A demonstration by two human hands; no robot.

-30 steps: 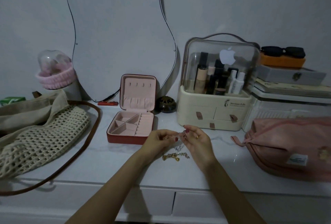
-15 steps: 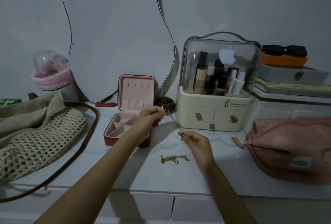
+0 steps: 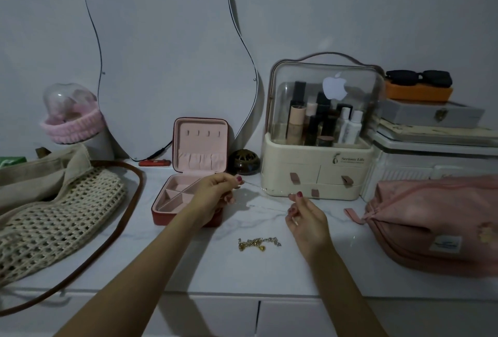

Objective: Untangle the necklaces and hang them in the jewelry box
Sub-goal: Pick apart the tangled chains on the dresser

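Gold and silver links lie nearest me, a small tangled heap of chain (image 3: pixel 259 243) on the white marble-look counter (image 3: pixel 188 264), still waiting for its turn. Just beyond it my right hand (image 3: pixel 305 218) pinches one end of a thin silver necklace (image 3: pixel 265 203), fingers curled tight on it, while my left hand (image 3: pixel 215 192) pinches the other end further left, so the strand spans the gap between them above the counter. Behind my left hand sits the open red jewelry box with pink lining (image 3: pixel 186 201), its lid upright and the row of small hooks (image 3: pixel 203 133) empty. I judge the chain is freed and ready to hang. The risk is that so fine a strand could slip my pinch or snag on the box edge, and it may re-knot if I let it slacken.
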